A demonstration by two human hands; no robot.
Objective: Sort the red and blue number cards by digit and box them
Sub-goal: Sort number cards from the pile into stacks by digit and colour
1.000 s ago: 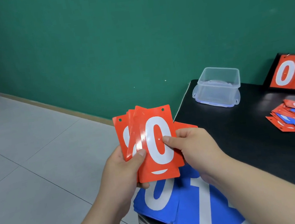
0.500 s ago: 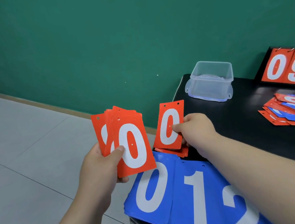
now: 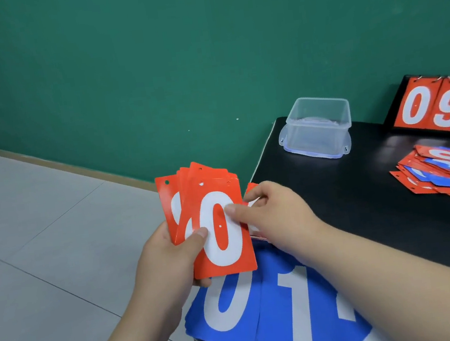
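Red number cards point(image 3: 189, 191) stand fanned in your left hand point(image 3: 167, 265), held just off the near left corner of the black table point(image 3: 349, 197). The front card point(image 3: 224, 265), a white 0 on red, is upright. Its long axis runs near to far, with punched holes at the far end, and the others spread out behind it to the left. Your left hand grips the fan from the lower left, thumb across the faces.

Your right hand point(image 3: 277, 215) is the nearer one to the front card's free right edge. Its thumb lies on the face of the 0 and its fingers are curled at that edge, but you cannot tell whether they have closed behind the card. So, as I judge it, the card comes away to the right, toward a small red pile point(image 3: 251, 188) lying under that hand on the table corner.

Just nearer than that pile lie a blue 0 point(image 3: 224, 312) and a blue 1 point(image 3: 301, 316), side by side. A mixed heap of red and blue cards point(image 3: 445, 171) sits at the right, well apart. The clear box point(image 3: 318, 130) stands at the far side and appears empty.
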